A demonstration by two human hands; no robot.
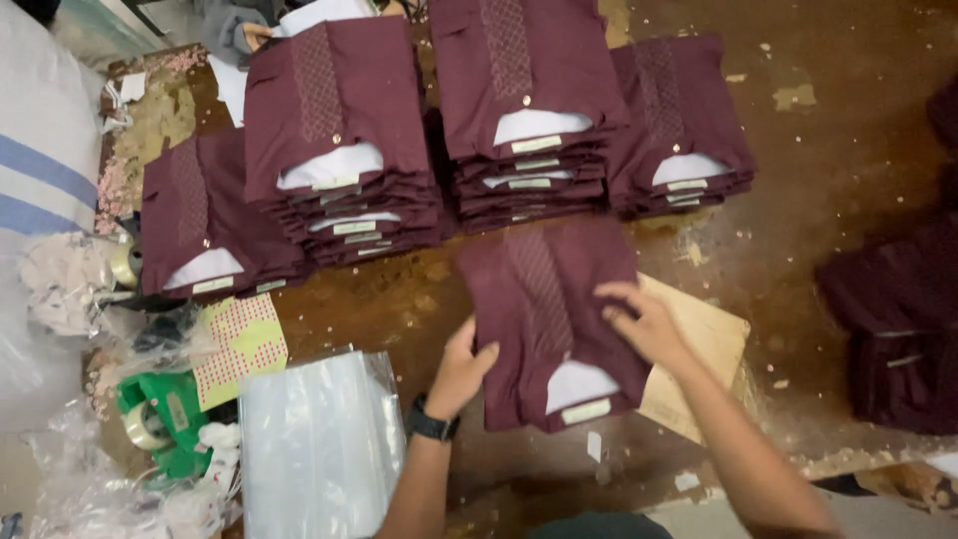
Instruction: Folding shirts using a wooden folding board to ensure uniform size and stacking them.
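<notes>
A folded maroon shirt [544,319] with a white collar insert lies on the brown floor in front of me, partly on a piece of cardboard [704,344]. My left hand [461,371], a black watch on its wrist, grips the shirt's left edge. My right hand [641,319] lies flat on the shirt's right side, fingers spread. Behind it stand several stacks of the same folded maroon shirts [339,150], the tallest in the middle [524,110].
A pile of clear plastic bags [319,444] lies at my left. Further left are a green tape dispenser [160,419], a dotted sticker sheet [239,344] and crumpled plastic. More dark maroon garments [898,329] lie at the right edge. A white and blue sack [40,150] sits far left.
</notes>
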